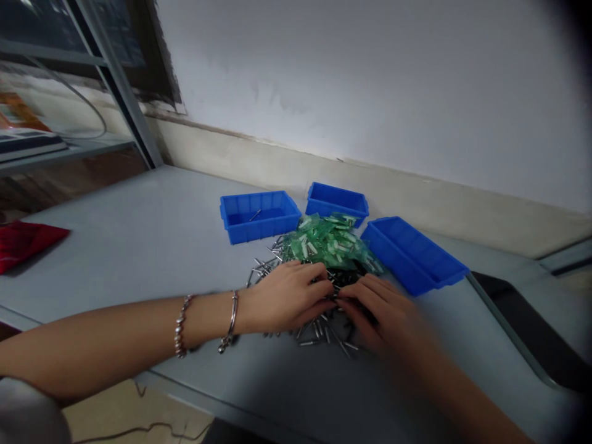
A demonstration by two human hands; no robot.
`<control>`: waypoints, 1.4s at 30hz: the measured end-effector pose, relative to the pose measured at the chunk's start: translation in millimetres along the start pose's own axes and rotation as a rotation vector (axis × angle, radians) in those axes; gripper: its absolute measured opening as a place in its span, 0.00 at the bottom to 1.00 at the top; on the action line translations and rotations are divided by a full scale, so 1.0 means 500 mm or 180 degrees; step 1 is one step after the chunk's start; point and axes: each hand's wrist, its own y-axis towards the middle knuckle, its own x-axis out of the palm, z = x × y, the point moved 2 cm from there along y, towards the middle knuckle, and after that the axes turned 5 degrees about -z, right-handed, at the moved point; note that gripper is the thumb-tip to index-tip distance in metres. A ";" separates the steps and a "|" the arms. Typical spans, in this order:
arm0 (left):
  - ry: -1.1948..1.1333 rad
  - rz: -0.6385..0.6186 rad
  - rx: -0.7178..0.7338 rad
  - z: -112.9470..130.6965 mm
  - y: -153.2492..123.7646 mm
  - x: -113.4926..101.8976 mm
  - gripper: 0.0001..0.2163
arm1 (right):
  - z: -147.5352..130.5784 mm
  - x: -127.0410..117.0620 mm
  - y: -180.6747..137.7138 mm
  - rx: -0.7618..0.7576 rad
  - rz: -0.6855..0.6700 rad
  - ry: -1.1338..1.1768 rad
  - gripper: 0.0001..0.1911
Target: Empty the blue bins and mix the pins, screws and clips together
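Note:
A pile of small silvery metal pins [319,330] lies spread on the table, partly hidden beneath my hands. My left hand [291,295], with two bracelets at its wrist, reaches over the pile from the left; its thumb and fingers are closed in a pinch. Opposite it, my right hand [386,311] is slightly blurred, with fingers bent together. The fingertips of both hands nearly meet over the pins, and what they pinch is too small to make out. Just behind, touching the pins, sits a heap of small green-tinted clear bags [324,240] with white and metal pieces inside.
Around the heap stand a left blue bin [263,233] holding a single metal pin, a back blue bin [337,196] and a right blue bin [416,256]. A dark flat device [527,327] lies at right, a red packet [30,240] at left. Behind rises a wall [370,92].

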 end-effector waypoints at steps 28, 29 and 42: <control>0.2019 0.0553 -0.1728 -0.125 -0.002 -0.084 0.14 | 0.007 0.005 -0.001 0.0322 -0.0417 -0.0129 0.09; 0.1983 0.0441 -0.1822 -0.132 -0.002 -0.084 0.13 | 0.006 0.005 -0.001 0.0277 -0.0493 -0.0095 0.09; 0.2022 0.0160 -0.1896 -0.150 -0.009 -0.077 0.07 | 0.000 0.016 -0.002 0.0293 -0.1090 0.0112 0.08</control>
